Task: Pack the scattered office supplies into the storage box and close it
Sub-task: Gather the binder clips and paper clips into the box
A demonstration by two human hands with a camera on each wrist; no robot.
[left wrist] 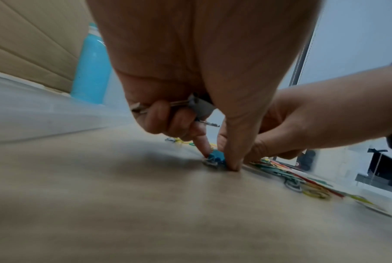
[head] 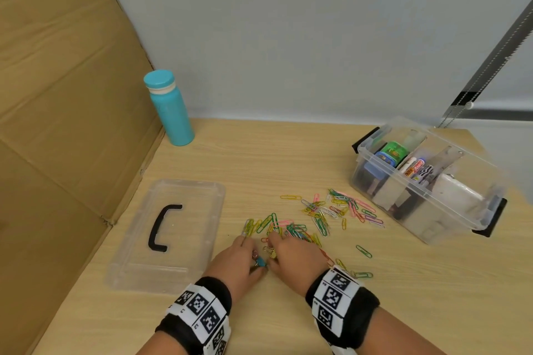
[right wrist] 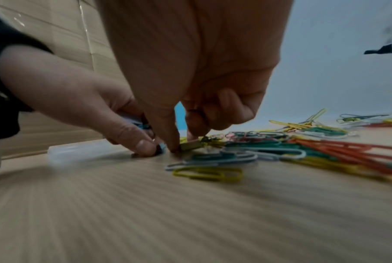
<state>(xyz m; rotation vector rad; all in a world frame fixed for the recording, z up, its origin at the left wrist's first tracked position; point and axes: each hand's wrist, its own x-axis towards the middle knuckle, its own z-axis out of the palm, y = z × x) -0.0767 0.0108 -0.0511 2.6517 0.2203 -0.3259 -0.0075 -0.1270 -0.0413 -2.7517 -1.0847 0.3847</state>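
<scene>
Colourful paper clips [head: 317, 219] lie scattered on the wooden table. My left hand [head: 255, 264] pinches a small blue binder clip [head: 261, 262] against the table between forefinger and thumb [left wrist: 217, 159]. Its curled fingers also hold a grey binder clip [left wrist: 200, 106]. Right beside it, my right hand [head: 272, 253] pinches a yellow binder clip [right wrist: 191, 145] at the edge of the paper clip pile [right wrist: 269, 147]. The clear storage box [head: 432, 202] stands open at the right with markers and small items inside. Its clear lid [head: 190, 199] with a black handle lies flat at the left.
A turquoise bottle [head: 170, 109] stands at the back left by a cardboard panel [head: 63, 124]. A few stray paper clips [head: 363, 251] lie right of my right wrist. A metal rail [head: 490, 52] rises behind the box.
</scene>
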